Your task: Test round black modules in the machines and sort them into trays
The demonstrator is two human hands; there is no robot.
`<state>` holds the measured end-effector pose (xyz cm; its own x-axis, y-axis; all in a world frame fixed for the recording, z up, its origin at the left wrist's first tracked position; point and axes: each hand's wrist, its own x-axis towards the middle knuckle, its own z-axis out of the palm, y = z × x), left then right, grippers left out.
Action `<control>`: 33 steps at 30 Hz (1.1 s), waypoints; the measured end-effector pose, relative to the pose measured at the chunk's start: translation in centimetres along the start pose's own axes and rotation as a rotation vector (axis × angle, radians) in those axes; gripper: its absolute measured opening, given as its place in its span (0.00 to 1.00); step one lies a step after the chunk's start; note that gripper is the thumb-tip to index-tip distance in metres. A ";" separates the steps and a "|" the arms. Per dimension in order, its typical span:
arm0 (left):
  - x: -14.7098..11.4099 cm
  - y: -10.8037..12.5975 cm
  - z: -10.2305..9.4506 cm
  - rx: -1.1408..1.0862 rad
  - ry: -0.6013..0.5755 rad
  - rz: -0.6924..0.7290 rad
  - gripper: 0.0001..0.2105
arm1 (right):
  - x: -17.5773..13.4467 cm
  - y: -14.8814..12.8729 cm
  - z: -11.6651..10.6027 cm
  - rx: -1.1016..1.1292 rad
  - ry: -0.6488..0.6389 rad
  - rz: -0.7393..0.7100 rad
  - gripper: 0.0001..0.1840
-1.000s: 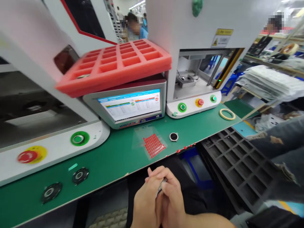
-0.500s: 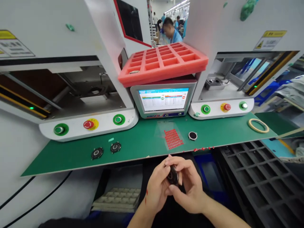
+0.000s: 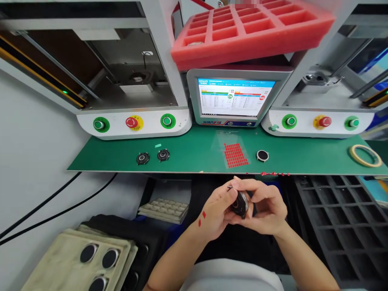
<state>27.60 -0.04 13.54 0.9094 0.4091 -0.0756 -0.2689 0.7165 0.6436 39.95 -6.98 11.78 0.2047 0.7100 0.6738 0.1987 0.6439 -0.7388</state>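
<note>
Between my two hands, in front of the bench edge, is a black round watch case (image 3: 239, 205), tilted with its dark back partly showing. My left hand (image 3: 216, 208) is closed on it, thumb pressed on its upper side. My right hand (image 3: 266, 204) wraps its far side with curled fingers. Two small red stickers (image 3: 203, 214) stick to my left wrist. Beyond my hands, a sheet of red stickers (image 3: 235, 155) lies on the green bench (image 3: 194, 149). Right of it is a silver-rimmed watch case (image 3: 262, 156); to the left lie two black watch cases (image 3: 142, 158), backs up.
A monitor (image 3: 239, 124) stands between two press machines with buttons (image 3: 133, 122), a red foam tray (image 3: 242, 56) on top. A tape roll (image 3: 365, 156) lies right. Below are a black compartment tray (image 3: 335, 234) and a beige tray (image 3: 63, 258) with round watch parts. Red stickers line the bench edge.
The view has tilted down and shifted left, bringing the beige tray with watch parts into sight. Both hands still hold the watch case, now turned somewhat, with the right fingers more curled.
</note>
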 end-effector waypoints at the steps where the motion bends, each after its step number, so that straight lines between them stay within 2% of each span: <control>1: 0.0 -0.1 0.0 -0.013 -0.008 0.010 0.18 | 0.1 0.1 -0.1 0.001 -0.004 -0.016 0.29; 5: 0.0 -0.2 0.1 -0.063 -0.041 0.044 0.15 | 0.0 0.7 -0.5 -0.010 -0.022 -0.040 0.27; 11: -0.2 -0.2 -0.2 -0.080 -0.038 0.003 0.13 | -0.2 0.9 -0.6 -0.017 -0.021 -0.026 0.25; 17: 0.2 -0.4 -0.4 -0.055 0.030 0.016 0.15 | -0.1 1.8 -0.1 -0.026 -0.006 -0.012 0.24; 20: 1.1 -0.4 -1.1 0.027 0.114 -0.029 0.17 | -0.1 2.9 -0.4 -0.034 0.016 0.017 0.23; 22: 2.3 -0.2 -2.2 0.171 0.197 -0.076 0.18 | -0.3 3.7 -1.1 -0.087 0.018 0.100 0.21; 25: 4.6 0.6 -4.9 0.652 0.378 -0.046 0.16 | -1.0 4.5 -2.5 -0.195 0.003 0.276 0.22; 27: 6.1 1.2 -6.9 0.954 0.504 0.017 0.14 | -1.6 4.7 -3.1 -0.253 0.051 0.334 0.21; 30: 7.4 1.5 -9.1 1.161 0.655 0.073 0.10 | -2.2 4.8 -2.9 -0.313 0.145 0.377 0.13; 33: 7.8 1.3 -9.8 1.321 0.783 0.120 0.06 | -2.0 5.1 -1.3 -0.343 0.234 0.468 0.07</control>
<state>31.26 9.58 6.31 0.4009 0.9133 -0.0717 0.5225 -0.1636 0.8368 41.83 -5.51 6.69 0.5417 0.7880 0.2925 0.3259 0.1239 -0.9373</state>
